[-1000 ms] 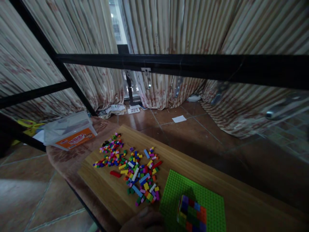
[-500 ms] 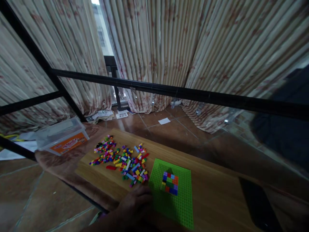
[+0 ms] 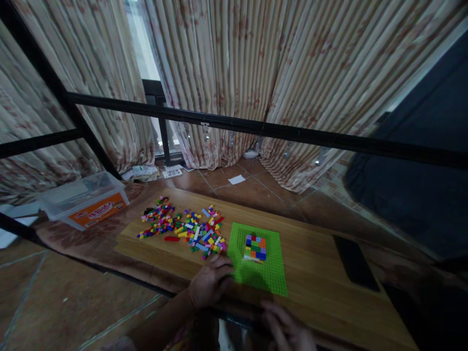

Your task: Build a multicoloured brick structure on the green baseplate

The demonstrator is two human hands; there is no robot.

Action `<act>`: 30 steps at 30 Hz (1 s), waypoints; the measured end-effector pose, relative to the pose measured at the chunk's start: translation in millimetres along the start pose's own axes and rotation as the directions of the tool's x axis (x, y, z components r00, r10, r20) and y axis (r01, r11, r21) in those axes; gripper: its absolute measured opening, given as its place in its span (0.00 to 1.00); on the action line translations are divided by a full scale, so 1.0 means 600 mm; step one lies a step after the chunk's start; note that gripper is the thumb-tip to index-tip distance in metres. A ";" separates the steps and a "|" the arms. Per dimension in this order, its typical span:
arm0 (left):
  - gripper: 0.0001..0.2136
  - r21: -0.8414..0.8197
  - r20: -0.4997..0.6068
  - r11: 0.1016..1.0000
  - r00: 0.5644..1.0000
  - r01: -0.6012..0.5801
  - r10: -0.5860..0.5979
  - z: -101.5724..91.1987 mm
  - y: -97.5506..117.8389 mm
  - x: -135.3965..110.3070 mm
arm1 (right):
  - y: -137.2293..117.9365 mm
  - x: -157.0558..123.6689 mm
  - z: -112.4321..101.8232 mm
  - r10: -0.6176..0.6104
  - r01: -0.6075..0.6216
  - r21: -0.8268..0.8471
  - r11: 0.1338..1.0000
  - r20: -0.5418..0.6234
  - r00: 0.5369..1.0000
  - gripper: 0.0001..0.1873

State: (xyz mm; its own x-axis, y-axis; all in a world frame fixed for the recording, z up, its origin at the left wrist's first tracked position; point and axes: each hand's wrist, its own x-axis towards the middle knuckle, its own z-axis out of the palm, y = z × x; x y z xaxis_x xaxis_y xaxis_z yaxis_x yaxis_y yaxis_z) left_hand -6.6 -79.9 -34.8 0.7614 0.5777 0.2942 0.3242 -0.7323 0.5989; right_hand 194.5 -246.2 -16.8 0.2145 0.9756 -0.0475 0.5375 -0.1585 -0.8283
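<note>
On the wooden board lies a green studded baseplate point(image 3: 276, 268). A small block of coloured building bricks point(image 3: 256, 247), mostly orange, blue, green and red, is stacked on it. My left hand point(image 3: 212, 280) is beside the baseplate's left front corner, its fingers curled; whether anything is inside them is hidden. Lower down, past the board's front edge, my right hand point(image 3: 287, 326) is dim and partly cut off, so its grip cannot be made out. Loose bricks point(image 3: 199, 231) of many colours are spread left of the baseplate.
The wooden board point(image 3: 310, 263) carries a dark phone-like slab point(image 3: 355, 263) on the right. A clear plastic box point(image 3: 86, 200) with an orange label stands at the left. A black metal rail point(image 3: 234, 122) crosses in front of striped curtains point(image 3: 219, 58).
The view has shifted, bringing more of the front edge into sight. My right hand has come into clear view at the bottom. My left hand stays near the baseplate's left corner.
</note>
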 end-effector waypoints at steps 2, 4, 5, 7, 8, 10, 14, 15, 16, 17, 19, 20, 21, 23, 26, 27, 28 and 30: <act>0.10 0.011 0.014 1.000 1.000 -0.027 0.027 -0.001 -0.001 0.000 | 0.010 0.030 -0.024 0.004 -0.012 -0.034 0.999 -0.226 0.974 0.19; 0.09 0.029 0.004 0.999 0.999 -0.036 0.036 0.000 -0.003 -0.001 | 0.022 0.057 -0.036 -0.100 0.051 -0.165 0.985 -0.310 0.945 0.20; 0.09 0.032 -0.002 0.999 0.999 -0.041 0.041 0.000 -0.003 -0.001 | 0.029 0.066 -0.035 -0.144 0.066 -0.244 0.968 -0.319 0.937 0.20; 0.09 0.034 -0.014 0.998 0.999 -0.046 0.046 0.001 -0.004 -0.002 | 0.046 0.072 -0.022 -0.188 0.057 -0.393 0.918 -0.303 0.934 0.20; 0.09 0.037 -0.020 0.998 0.999 -0.048 0.048 0.001 -0.004 -0.002 | 0.055 0.070 -0.012 -0.203 0.057 -0.453 0.890 -0.281 0.938 0.20; 0.10 0.037 -0.031 0.998 0.998 -0.049 0.050 0.002 -0.005 -0.005 | 0.074 0.060 0.010 -0.235 0.056 -0.532 0.845 -0.275 0.932 0.20; 0.11 0.005 -0.047 1.000 0.998 -0.031 0.031 0.009 -0.004 -0.015 | 0.101 0.041 0.029 -0.301 0.084 -0.575 0.814 -0.295 0.907 0.21; 0.11 -0.003 -0.051 1.000 0.998 -0.024 0.024 0.012 -0.003 -0.019 | 0.104 0.039 0.028 -0.312 0.094 -0.574 0.813 -0.294 0.903 0.21; 0.11 -0.008 -0.055 1.000 0.998 -0.017 0.017 0.015 -0.002 -0.022 | 0.106 0.038 0.025 -0.318 0.103 -0.571 0.815 -0.292 0.902 0.21; 0.11 -0.013 -0.057 1.000 0.998 -0.012 0.011 0.018 -0.002 -0.024 | 0.106 0.038 0.023 -0.320 0.108 -0.565 0.818 -0.291 0.902 0.21; 0.11 -0.024 -0.061 1.000 0.998 -0.002 0.000 0.023 0.000 -0.029 | 0.106 0.040 0.019 -0.315 0.107 -0.554 0.826 -0.296 0.902 0.20; 0.11 -0.029 -0.063 1.000 0.998 0.002 -0.004 0.025 0.001 -0.030 | 0.107 0.041 0.018 -0.312 0.103 -0.550 0.829 -0.302 0.901 0.20; 0.11 -0.032 -0.067 0.999 0.998 0.007 -0.009 0.026 0.001 -0.031 | 0.108 0.042 0.018 -0.310 0.098 -0.548 0.831 -0.308 0.900 0.20; 0.11 -0.035 -0.076 0.999 0.997 0.011 -0.013 0.028 0.002 -0.032 | 0.113 0.043 0.019 -0.308 0.093 -0.548 0.831 -0.315 0.898 0.20; 0.11 -0.038 -0.088 0.999 0.996 0.011 -0.014 0.030 0.004 -0.031 | 0.129 0.044 0.020 -0.309 0.092 -0.550 0.830 -0.316 0.897 0.22; 0.11 -0.040 -0.089 0.999 0.996 0.010 -0.014 0.032 0.006 -0.032 | 0.136 0.044 0.021 -0.312 0.097 -0.548 0.831 -0.315 0.897 0.23; 0.11 -0.042 -0.087 0.999 0.996 0.009 -0.013 0.034 0.008 -0.033 | 0.144 0.045 0.020 -0.317 0.106 -0.544 0.832 -0.310 0.896 0.24; 0.12 -0.054 -0.089 0.999 0.996 0.008 -0.013 0.035 0.011 -0.039 | 0.159 0.048 0.019 -0.326 0.124 -0.538 0.834 -0.300 0.896 0.25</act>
State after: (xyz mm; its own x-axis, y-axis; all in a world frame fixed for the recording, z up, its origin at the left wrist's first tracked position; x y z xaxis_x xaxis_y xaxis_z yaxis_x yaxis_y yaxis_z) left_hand -10.3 -105.7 -53.5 0.7040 0.6171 0.3515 0.2997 -0.7069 0.6407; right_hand 242.4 -231.3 -103.6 0.2611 0.8808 0.3951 0.9136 -0.0933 -0.3957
